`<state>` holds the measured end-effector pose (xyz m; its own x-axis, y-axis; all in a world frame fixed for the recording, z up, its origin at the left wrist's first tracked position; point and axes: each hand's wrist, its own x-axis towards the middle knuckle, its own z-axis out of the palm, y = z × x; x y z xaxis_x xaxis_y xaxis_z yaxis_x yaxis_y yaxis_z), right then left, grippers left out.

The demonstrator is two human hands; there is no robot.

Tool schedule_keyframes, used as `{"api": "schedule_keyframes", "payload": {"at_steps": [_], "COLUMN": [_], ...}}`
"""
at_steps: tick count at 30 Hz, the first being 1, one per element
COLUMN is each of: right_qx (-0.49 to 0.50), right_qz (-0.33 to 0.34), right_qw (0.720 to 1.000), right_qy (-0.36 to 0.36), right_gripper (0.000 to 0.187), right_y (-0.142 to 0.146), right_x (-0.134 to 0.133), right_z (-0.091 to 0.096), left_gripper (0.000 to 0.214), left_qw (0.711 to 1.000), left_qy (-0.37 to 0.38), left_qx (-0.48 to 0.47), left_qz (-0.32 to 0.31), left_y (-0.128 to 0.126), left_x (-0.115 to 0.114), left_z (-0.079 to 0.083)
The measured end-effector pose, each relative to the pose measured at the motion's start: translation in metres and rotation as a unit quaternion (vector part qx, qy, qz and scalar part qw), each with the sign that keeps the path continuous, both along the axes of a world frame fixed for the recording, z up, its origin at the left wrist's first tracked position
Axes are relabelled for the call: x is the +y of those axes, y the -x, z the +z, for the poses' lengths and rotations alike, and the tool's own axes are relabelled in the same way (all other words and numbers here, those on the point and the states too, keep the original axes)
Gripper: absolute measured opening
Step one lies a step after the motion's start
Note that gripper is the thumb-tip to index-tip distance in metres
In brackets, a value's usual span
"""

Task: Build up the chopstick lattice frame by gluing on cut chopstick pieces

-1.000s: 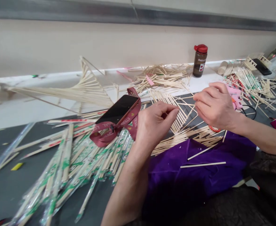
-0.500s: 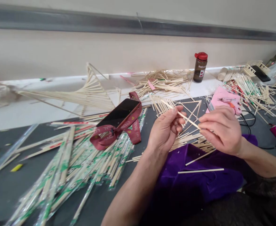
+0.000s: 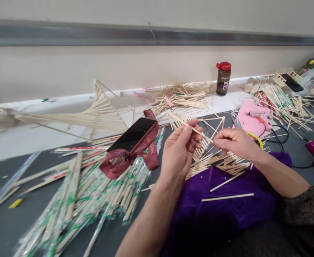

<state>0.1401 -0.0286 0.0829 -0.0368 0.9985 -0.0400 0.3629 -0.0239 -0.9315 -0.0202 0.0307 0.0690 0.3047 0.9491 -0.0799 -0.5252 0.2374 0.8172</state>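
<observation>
Wooden stick [image 3: 205, 136] is pinched by the left hand [image 3: 178, 150] and right hand [image 3: 233, 142], unattached; just beyond them, a slatted lattice [image 3: 175, 121] is already joined, while loose sticks [image 3: 230, 167] below are left unjoined.

Held stick [image 3: 205, 136] is pale cream, desk [image 3: 1, 235] is plain dark grey, cloth [image 3: 237, 189] by the front edge is super purple. Black phone [image 3: 132, 134], dusty red strap [image 3: 152, 155] with paler lettering, green-printed wrappers [image 3: 100, 194], brownish bottle [image 3: 222, 84], red lid [image 3: 223, 66].

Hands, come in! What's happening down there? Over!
Left hand, right hand: both pinching a pale stick. Stick held tilted. Clutter close by: loose sticks, purple cloth.
</observation>
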Motion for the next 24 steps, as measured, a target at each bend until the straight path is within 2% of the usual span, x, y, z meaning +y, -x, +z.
{"api": "schedule_keyframes", "payload": {"at_steps": [4,8,11,14,20,24], "right_qx": [-0.065,-0.072,-0.150,-0.200,-0.222,-0.175], "right_qz": [-0.021,0.041,0.072,0.090,0.104,0.159], "right_qw": [0.997,0.994,0.975,0.958,0.951,0.960], "right_qy": [-0.038,-0.070,-0.147,-0.185,-0.188,-0.153], "right_gripper": [0.019,0.015,0.013,0.016,0.025,0.021], "right_y": [0.005,0.012,0.016,0.017,0.016,0.011], "right_x": [0.012,0.023,0.027,0.024,0.021,0.028], "right_z": [0.001,0.007,0.011,0.011,0.010,0.012], "left_gripper": [0.026,0.024,0.015,0.011,0.014,0.012], "left_qw": [0.999,0.993,0.988,0.984,0.983,0.983], "left_qy": [0.000,-0.028,-0.063,-0.076,-0.067,-0.059], "left_qx": [0.009,0.017,0.033,0.044,0.060,0.082], "left_qz": [0.054,0.113,0.139,0.152,0.161,0.150], "left_y": [0.003,0.010,0.014,0.013,0.009,0.009], "left_x": [0.003,0.005,0.003,0.000,-0.001,-0.001], "left_z": [0.003,0.011,0.016,0.018,0.018,0.020]}}
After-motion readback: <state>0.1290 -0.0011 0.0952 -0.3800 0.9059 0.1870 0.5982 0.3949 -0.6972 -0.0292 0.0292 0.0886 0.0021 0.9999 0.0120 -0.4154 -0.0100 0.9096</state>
